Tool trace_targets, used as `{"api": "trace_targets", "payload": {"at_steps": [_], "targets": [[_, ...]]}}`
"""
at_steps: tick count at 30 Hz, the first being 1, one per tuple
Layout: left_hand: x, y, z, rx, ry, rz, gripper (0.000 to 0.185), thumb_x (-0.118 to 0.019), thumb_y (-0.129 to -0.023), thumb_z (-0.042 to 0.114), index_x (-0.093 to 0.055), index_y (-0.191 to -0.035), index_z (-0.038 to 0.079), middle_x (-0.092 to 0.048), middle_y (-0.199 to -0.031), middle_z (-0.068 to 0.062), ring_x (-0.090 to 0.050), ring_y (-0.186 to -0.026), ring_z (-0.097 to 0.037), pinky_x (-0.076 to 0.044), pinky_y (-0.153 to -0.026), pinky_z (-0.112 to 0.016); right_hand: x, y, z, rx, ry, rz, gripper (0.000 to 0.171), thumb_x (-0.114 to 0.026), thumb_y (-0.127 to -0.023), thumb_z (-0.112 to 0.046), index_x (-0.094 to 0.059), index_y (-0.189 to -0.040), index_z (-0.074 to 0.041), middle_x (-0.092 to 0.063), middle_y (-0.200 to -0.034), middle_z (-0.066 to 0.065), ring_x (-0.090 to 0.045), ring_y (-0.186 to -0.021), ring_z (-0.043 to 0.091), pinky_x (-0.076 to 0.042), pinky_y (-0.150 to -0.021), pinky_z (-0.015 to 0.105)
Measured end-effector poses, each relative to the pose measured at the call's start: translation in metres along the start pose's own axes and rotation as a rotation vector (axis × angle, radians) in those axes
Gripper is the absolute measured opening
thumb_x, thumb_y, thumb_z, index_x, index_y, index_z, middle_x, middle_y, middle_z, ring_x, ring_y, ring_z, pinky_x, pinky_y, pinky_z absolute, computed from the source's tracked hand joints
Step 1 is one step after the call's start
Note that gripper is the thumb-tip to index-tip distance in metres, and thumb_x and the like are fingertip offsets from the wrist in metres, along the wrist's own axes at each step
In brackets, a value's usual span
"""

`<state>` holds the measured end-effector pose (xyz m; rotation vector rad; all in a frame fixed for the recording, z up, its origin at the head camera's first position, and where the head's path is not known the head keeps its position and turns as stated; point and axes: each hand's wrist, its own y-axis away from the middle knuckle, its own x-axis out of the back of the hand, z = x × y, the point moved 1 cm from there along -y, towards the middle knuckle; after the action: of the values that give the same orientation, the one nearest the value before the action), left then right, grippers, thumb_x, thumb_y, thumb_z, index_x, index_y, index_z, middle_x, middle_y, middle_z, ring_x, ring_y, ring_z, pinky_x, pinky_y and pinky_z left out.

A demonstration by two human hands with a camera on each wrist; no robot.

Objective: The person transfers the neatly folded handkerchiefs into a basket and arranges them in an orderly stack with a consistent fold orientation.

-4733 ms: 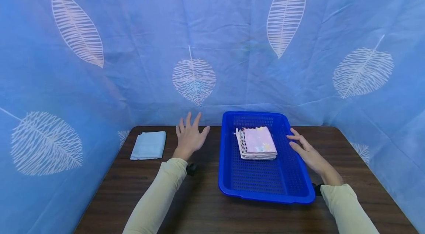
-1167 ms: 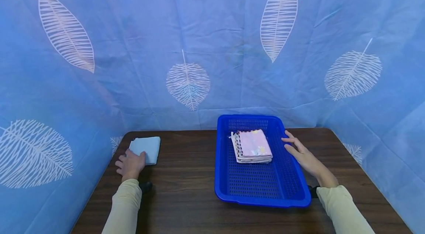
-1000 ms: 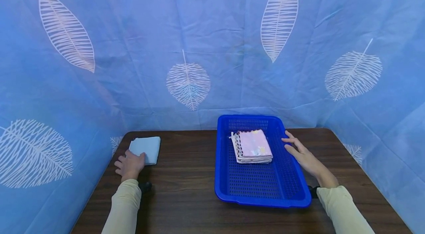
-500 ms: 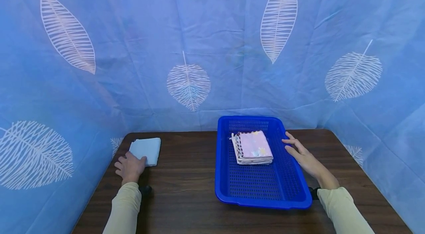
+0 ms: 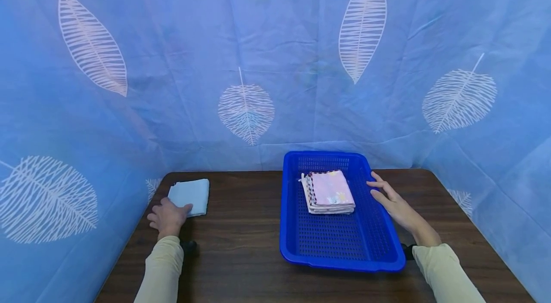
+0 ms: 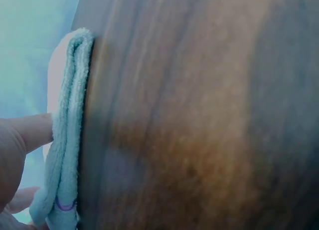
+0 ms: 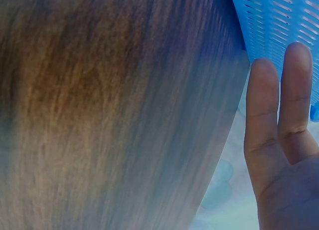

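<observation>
A light blue folded towel (image 5: pixel 189 197) lies at the table's left, its fold layers visible from the side in the left wrist view. My left hand (image 5: pixel 168 217) rests at the towel's near-left corner, with the thumb on its near edge; the left wrist view has a straight digit (image 6: pixel 36 131) touching its upper face. A blue perforated plastic basket (image 5: pixel 333 241) holds a stack of folded towels (image 5: pixel 331 190), pink on top. My right hand (image 5: pixel 398 207) lies along the basket's right side, with fairly straight fingers (image 7: pixel 262 100) against the perforated wall.
A dark brown wooden table (image 5: pixel 236 245) carries everything. Behind and beside it hangs a blue curtain (image 5: pixel 189 78) with white leaf prints. Bare tabletop lies between the blue towel and the basket.
My left hand has moved left from the table's middle to the light blue towel. Over the last second it has barely moved. My right hand has stayed at the basket's side.
</observation>
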<state>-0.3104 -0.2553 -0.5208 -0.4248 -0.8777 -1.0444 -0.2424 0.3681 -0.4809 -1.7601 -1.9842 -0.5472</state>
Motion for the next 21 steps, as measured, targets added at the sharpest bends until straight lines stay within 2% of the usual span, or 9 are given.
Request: {"api": "trace_targets", "payload": {"at_steps": [4,9,14,21], "targets": [[-0.0013,-0.0021,-0.0001,0.003,0.016,0.011,0.088,-0.076,-0.087,0.035,-0.031,-0.144,-0.015,-0.032,-0.136,-0.049,-0.028,-0.124,-0.065,-0.026,-0.103,-0.074,0.0007,0.0,0.0004,0.007,-0.002,-0.002,0.059,-0.042,-0.11,-0.041,-0.033,-0.155,-0.005,0.005,-0.174,0.013,0.003,-0.154,0.056,-0.01,-0.108,0.085],[-0.0008,-0.0033,-0.0021,0.055,0.039,-0.004,0.095,-0.077,-0.085,0.037,-0.026,-0.149,-0.012,-0.031,-0.141,-0.05,-0.029,-0.127,-0.064,-0.025,-0.107,-0.073,0.0014,-0.0003,0.0001,0.022,0.0,-0.008,0.059,-0.042,-0.11,-0.04,-0.033,-0.155,-0.005,0.005,-0.174,0.013,0.004,-0.154,0.056,-0.01,-0.108,0.085],[0.0033,-0.0023,-0.0041,0.11,0.063,-0.036,0.099,-0.078,-0.084,0.041,-0.025,-0.147,-0.013,-0.031,-0.143,-0.05,-0.029,-0.129,-0.064,-0.024,-0.109,-0.072,0.0008,-0.0012,0.0009,0.012,0.0,-0.01,0.059,-0.042,-0.11,-0.041,-0.032,-0.156,-0.005,0.006,-0.174,0.012,0.004,-0.154,0.056,-0.01,-0.108,0.085],[0.005,-0.0011,-0.0048,0.11,0.054,-0.041,0.099,-0.079,-0.083,0.043,-0.028,-0.142,-0.018,-0.033,-0.142,-0.049,-0.032,-0.127,-0.063,-0.025,-0.111,-0.072,0.0004,-0.0005,0.0024,0.005,-0.007,-0.015,0.059,-0.042,-0.11,-0.041,-0.032,-0.156,-0.006,0.006,-0.174,0.011,0.004,-0.154,0.056,-0.011,-0.107,0.086]]}}
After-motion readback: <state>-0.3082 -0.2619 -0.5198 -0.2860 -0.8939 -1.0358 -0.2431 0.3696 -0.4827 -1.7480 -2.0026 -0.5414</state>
